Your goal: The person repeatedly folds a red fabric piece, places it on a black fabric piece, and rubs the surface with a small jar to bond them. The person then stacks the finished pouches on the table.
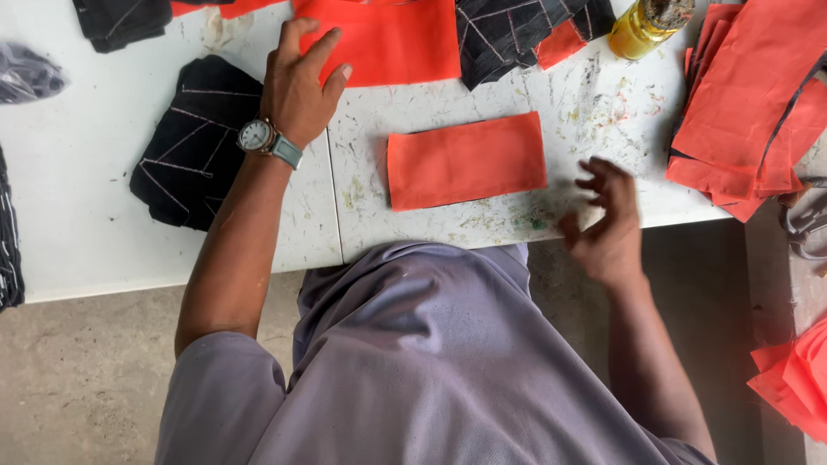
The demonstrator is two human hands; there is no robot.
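My left hand (301, 82), with a wristwatch on its wrist, lies flat with spread fingers on the edge of a large orange-red fabric piece (396, 39) at the back of the white table (86, 172). A smaller folded orange-red rectangle (465, 161) lies in front of me. My right hand (607, 220) hovers blurred at the table's front edge, just right of that rectangle, fingers curled and apart, holding nothing.
A black piece with chalk lines (194, 142) lies left of my left hand, another black piece (517, 30) at the back. A stack of orange-red pieces (749, 112) sits at the right. A yellow bottle (642, 26) stands at the back right. More orange fabric (797, 379) lies lower right.
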